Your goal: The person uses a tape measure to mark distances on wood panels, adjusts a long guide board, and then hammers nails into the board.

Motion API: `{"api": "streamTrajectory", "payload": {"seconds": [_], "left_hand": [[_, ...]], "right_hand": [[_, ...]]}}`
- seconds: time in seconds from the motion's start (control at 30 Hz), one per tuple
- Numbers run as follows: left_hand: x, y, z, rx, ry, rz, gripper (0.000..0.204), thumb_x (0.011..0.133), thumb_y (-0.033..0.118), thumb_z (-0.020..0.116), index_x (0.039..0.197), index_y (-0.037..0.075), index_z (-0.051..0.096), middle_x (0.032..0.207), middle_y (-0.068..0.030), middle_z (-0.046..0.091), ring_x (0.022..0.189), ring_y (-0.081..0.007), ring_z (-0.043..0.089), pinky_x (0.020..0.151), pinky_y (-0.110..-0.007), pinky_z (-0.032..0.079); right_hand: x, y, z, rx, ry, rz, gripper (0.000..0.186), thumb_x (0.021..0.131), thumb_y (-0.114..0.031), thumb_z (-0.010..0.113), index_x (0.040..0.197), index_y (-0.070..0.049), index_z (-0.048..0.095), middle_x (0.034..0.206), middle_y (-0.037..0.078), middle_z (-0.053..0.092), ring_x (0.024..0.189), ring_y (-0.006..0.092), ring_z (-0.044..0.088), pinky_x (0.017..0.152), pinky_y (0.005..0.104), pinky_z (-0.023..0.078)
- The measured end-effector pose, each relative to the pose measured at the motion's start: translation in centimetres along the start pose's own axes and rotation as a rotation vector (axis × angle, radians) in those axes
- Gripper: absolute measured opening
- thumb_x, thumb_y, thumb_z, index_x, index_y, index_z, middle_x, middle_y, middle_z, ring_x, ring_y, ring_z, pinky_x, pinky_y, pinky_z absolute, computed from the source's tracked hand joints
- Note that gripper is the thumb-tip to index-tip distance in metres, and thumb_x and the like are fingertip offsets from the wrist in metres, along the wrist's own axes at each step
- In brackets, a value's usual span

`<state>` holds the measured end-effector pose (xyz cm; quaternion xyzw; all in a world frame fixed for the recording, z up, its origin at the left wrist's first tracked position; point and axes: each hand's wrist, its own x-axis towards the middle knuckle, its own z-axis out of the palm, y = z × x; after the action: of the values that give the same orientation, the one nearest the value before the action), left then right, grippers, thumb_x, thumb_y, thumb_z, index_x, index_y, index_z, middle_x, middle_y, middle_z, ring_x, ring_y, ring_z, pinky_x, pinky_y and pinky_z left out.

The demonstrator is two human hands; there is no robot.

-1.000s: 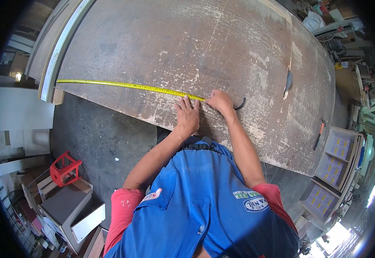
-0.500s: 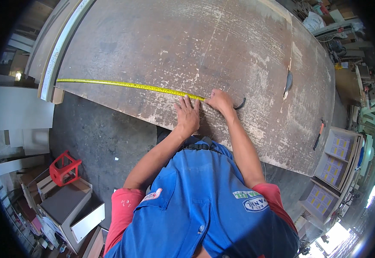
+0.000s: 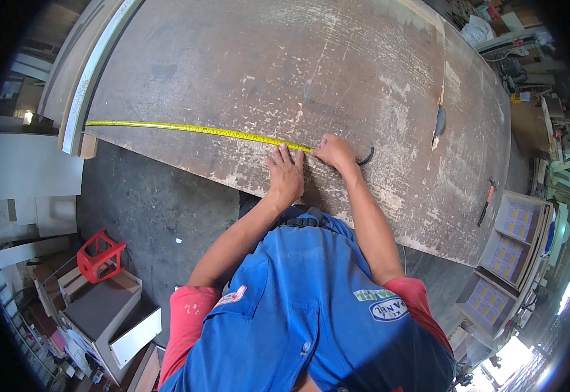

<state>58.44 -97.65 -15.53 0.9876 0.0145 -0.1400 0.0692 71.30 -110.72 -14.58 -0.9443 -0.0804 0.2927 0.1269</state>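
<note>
Across the upper view, we record one broad brown counter [image 3: 220, 72], its surface scuffed and flaking; along its left end, one long pale rail [image 3: 92, 72]; at lower left, one red stool [image 3: 89, 266]; on the counter near its front edge, one yellow measuring tape [image 3: 199, 130], running rightward from the rail; at its right end, one right hand [image 3: 336, 153], fingers curled, though we cannot tell what they hold; one left hand [image 3: 286, 178], fingers spread, tips touching the tape; beside the right wrist, one black curved piece [image 3: 369, 157]
</note>
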Motion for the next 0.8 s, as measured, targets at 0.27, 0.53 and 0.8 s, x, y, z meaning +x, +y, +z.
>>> {"api": "streamTrajectory", "payload": {"seconds": [0.27, 0.53, 0.8], "left_hand": [[-0.02, 0.13, -0.76, 0.017, -0.044, -0.006, 0.069, 0.085, 0.024, 0.056, 0.15, 0.011, 0.036, 0.15, -0.0334, 0.031, 0.139, -0.0516, 0.03, 0.106, -0.068, 0.028], [-0.02, 0.07, -0.19, 0.018, -0.026, -0.007, 0.07, 0.085, 0.024, 0.056, 0.15, 0.011, 0.036, 0.151, -0.0333, 0.03, 0.139, -0.0518, 0.03, 0.106, -0.067, 0.028], [-0.06, 0.01, -0.47, 0.004, -0.013, -0.005, 0.069, 0.085, 0.023, 0.057, 0.15, 0.01, 0.036, 0.15, -0.034, 0.031, 0.138, -0.0521, 0.031, 0.106, -0.068, 0.028]], "right_hand": [[-0.05, 0.18, -0.27, 0.024, -0.012, 0.0, 0.044, 0.069, -0.044, 0.078, 0.093, -0.01, 0.067, 0.094, 0.013, 0.071, 0.089, 0.0325, 0.068, 0.075, 0.0427, 0.053], [-0.07, 0.22, -0.01, 0.029, 0.005, 0.017, 0.04, 0.069, -0.044, 0.078, 0.086, -0.011, 0.066, 0.087, 0.012, 0.071, 0.083, 0.0321, 0.068, 0.072, 0.0434, 0.052], [-0.17, 0.0, -0.09, 0.01, 0.006, 0.022, 0.039, 0.069, -0.045, 0.076, 0.086, -0.012, 0.065, 0.086, 0.011, 0.071, 0.082, 0.0315, 0.068, 0.072, 0.0432, 0.053]]}}
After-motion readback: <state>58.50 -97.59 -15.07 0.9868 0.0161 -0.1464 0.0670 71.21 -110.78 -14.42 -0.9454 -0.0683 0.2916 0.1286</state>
